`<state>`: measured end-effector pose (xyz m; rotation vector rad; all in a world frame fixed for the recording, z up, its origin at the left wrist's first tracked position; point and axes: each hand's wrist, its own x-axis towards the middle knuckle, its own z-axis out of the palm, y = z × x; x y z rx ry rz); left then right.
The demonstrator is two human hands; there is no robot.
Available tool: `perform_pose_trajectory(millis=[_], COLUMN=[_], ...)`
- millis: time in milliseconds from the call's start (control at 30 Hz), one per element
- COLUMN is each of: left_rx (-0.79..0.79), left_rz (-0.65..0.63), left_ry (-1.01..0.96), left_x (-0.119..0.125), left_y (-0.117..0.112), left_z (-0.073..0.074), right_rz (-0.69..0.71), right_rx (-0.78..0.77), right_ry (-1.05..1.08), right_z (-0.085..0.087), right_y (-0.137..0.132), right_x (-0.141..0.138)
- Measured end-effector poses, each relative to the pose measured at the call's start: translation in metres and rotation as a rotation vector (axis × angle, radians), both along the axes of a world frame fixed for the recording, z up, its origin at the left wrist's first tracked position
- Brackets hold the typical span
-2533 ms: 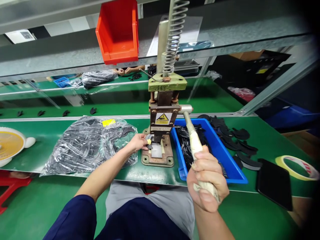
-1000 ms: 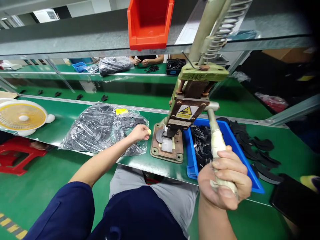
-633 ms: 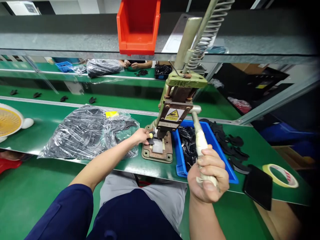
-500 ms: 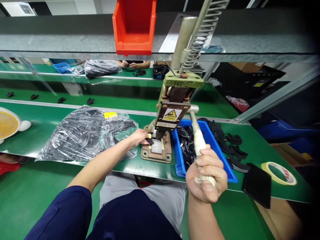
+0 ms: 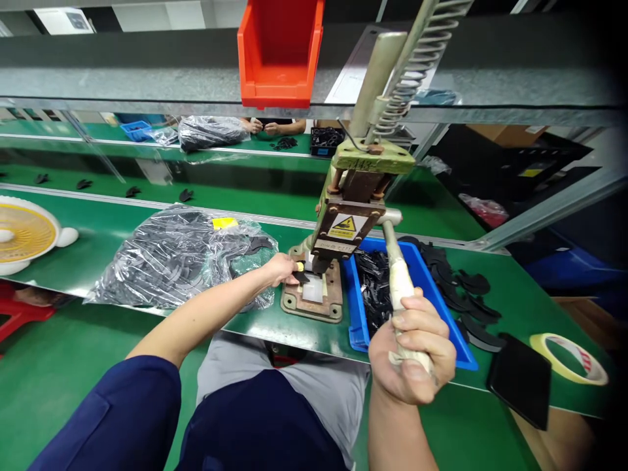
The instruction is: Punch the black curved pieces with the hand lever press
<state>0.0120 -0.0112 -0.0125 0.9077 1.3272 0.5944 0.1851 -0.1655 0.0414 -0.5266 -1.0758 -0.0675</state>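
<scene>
My left hand (image 5: 283, 269) pinches a small black part (image 5: 301, 275) at the base of a hand press (image 5: 343, 226). One of its fingers wears a yellow cover. Beneath the press head lies a pale pad (image 5: 313, 290) on the rusty base plate, and the far end of the part is hidden under the head. Wrapped in pale tape, the press lever (image 5: 400, 278) slants down toward me, and my right hand (image 5: 415, 350) is closed round its lower end. A blue bin (image 5: 360, 337) of black pieces stands right beside the press.
A clear plastic bag (image 5: 161, 261) of black parts lies left of the press, with a fan (image 5: 29, 232) farther left. Loose black parts (image 5: 471, 301), a black tablet-like slab (image 5: 521, 379) and a tape roll (image 5: 569, 358) lie right. An orange bin (image 5: 279, 65) hangs above; another person's hands (image 5: 269, 127) work beyond.
The whole view has shifted, so things sit a little farther right. Both hands keep their holds on the black part and the lever; the lever's angle looks nearly the same.
</scene>
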Motion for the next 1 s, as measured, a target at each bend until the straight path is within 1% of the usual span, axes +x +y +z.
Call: perform_pose_trajectory(millis=[133,300,433,533,667,767,800,933,1000], left_rx=[0.129,0.162,0.240,0.228,0.174,0.163,0.184,0.363,0.402], left_rz=[-0.031,-0.068,-0.127,-0.116,-0.100,-0.099,-0.099,-0.129,-0.141], left_ry=[0.089,0.178,0.220,0.235,0.200,0.174,0.170,0.156,0.144], left_x=[-0.002,-0.002,-0.004,-0.004,-0.004,-0.005,-0.006,-0.010,-0.012], left_y=[-0.004,0.001,0.004,0.002,-0.001,-0.003,-0.003,-0.004,-0.005], left_z=[-0.001,0.002,0.002,0.002,0.002,-0.002,-0.004,-0.016,-0.018], right_rz=[0.033,0.038,0.039,0.034,0.034,0.043,0.045,0.040,0.039], right_rx=[-0.027,-0.055,-0.075,-0.060,-0.057,-0.072,-0.075,-0.074,-0.063], right_ry=[-0.017,-0.018,-0.026,-0.018,-0.012,-0.028,-0.028,-0.009,-0.005], right_z=[0.002,0.004,0.003,0.003,0.004,0.005,0.005,0.006,0.005], right_y=[-0.002,-0.006,-0.006,-0.005,-0.005,-0.006,-0.006,-0.006,-0.006], right_x=[-0.001,0.000,0.000,-0.001,-0.001,-0.001,-0.001,-0.002,-0.003])
